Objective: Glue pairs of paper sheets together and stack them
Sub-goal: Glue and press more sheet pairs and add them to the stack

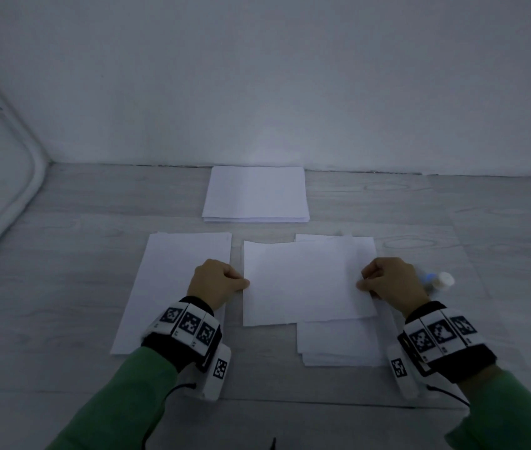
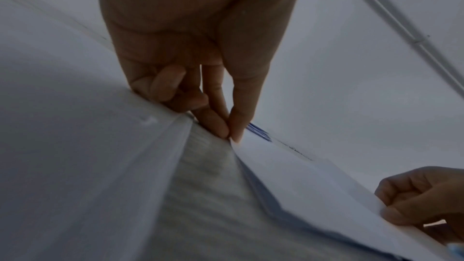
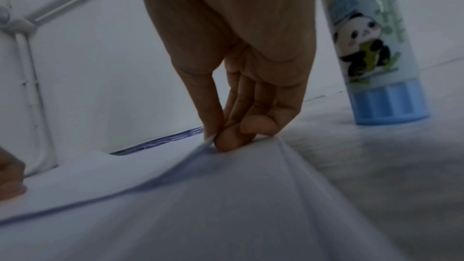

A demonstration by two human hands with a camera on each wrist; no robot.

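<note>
**Sheet lifted between two hands, glue stick standing by**

A person's left hand (image 1: 217, 282) and right hand (image 1: 387, 282) each pinch an opposite edge of a loose paper sheet (image 1: 303, 280), held just above the right-hand pile (image 1: 338, 344) at about 5 o'clock on the counter (image 1: 62, 254). By the look of it, the sheet is being carried for pairing; the next move calls for squaring its edges before pressing. A second pile (image 1: 173, 287) lies at 8 o'clock, a stack (image 1: 256, 193) at 12. The capped glue stick (image 3: 371, 47) stands just right of the right hand; its contents cannot be seen.
</note>
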